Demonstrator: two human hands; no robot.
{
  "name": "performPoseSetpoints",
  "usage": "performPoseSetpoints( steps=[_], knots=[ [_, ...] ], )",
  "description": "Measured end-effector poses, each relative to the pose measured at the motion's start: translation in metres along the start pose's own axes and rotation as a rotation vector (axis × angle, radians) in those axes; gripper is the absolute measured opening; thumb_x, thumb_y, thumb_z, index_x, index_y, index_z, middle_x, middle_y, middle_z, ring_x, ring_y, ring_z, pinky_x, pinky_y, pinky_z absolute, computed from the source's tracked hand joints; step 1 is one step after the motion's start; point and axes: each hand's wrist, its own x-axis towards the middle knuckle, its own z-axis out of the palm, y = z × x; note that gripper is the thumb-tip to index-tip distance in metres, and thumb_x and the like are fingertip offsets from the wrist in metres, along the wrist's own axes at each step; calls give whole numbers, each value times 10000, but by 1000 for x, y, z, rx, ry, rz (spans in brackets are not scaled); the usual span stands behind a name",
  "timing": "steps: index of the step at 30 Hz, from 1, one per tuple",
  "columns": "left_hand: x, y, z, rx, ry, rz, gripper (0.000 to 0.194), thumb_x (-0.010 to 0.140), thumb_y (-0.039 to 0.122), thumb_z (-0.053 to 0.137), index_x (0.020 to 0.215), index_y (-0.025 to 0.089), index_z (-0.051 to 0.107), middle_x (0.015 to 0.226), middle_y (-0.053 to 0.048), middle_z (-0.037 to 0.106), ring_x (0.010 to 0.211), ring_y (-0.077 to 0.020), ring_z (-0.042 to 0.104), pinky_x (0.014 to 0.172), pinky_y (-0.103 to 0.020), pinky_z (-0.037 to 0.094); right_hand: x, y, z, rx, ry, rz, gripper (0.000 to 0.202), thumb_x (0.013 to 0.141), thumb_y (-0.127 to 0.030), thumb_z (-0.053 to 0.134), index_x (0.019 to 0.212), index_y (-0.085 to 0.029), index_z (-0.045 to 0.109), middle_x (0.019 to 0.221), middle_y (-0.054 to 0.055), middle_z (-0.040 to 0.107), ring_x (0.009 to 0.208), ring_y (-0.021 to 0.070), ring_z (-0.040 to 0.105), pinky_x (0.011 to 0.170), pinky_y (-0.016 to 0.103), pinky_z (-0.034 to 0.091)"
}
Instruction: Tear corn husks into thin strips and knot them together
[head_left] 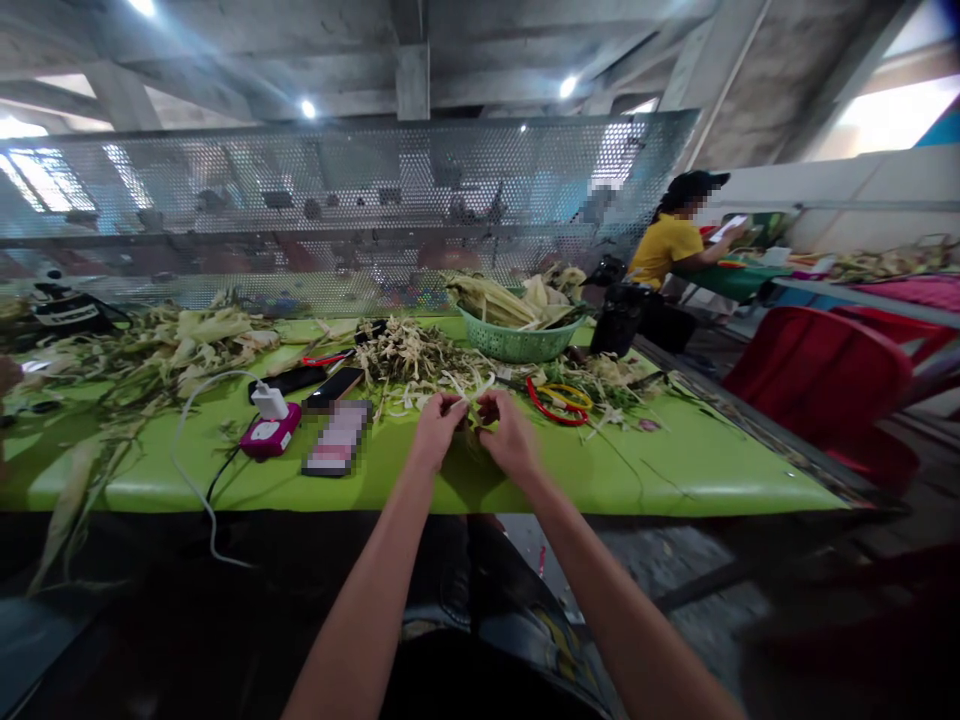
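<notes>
Both hands meet above the front of the green table (585, 480). My left hand (441, 428) is closed, its thumb and fingers pinching pale plant strips (480, 388). Close on its right, my right hand (506, 430) is closed on the same strips. Thin strip ends stick up and hang down between the fingers; the finer detail is too small to tell. Just behind the hands lies a heap of dried plant stems (409, 352). To the right of my right hand are red-handled scissors or a red loop (551, 405) and a yellow loop (568, 396).
A green basket (517, 342) of husks stands at the back. On the left are a phone (337, 438), a dark phone (334, 387), a magenta power adapter (270, 430) with cables, and husk piles (180, 345). A seated person (667, 245) and red chair (817, 380) are at right.
</notes>
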Motion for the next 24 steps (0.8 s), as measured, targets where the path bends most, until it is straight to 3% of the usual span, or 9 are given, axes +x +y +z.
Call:
performPoseSetpoints(
  steps=[3, 8, 14, 19, 24],
  knots=[
    [-1, 1, 0, -1, 0, -7, 222, 727, 332, 674, 830, 162, 574, 728, 10, 572, 654, -105, 522, 639, -242, 422, -1, -2, 0, -57, 34, -34, 307, 686, -119, 526, 977, -216, 550, 829, 21, 621, 715, 184, 586, 685, 322, 460],
    [-3, 4, 2, -41, -11, -24, 244, 702, 317, 696, 870, 151, 636, 772, -15, 620, 680, -105, 545, 672, -243, 430, 0, -2, -4, 101, 87, -95, 123, 796, -230, 542, 898, -213, 610, 819, 36, 644, 728, 189, 596, 712, 332, 482],
    [-3, 8, 5, -107, -20, -65, 206, 681, 270, 713, 844, 153, 667, 784, -29, 662, 702, -114, 569, 719, -257, 449, 0, -8, -5, 166, 5, -131, 145, 815, -293, 599, 928, -246, 677, 940, 50, 686, 808, 213, 624, 775, 365, 498],
    [-1, 2, 5, -107, -47, -40, 209, 679, 198, 691, 881, 152, 657, 831, -39, 667, 753, -116, 586, 774, -264, 456, 0, -13, -7, 126, 98, -146, 124, 827, -322, 610, 857, -237, 695, 896, 58, 701, 820, 225, 635, 772, 369, 492],
    [-2, 3, 4, -110, -75, -32, 191, 691, 173, 656, 881, 150, 649, 824, -34, 663, 759, -119, 583, 754, -252, 447, 0, -7, -5, 88, 36, -153, 190, 814, -267, 601, 985, -252, 683, 979, 60, 680, 822, 216, 622, 744, 355, 506]
  ],
)
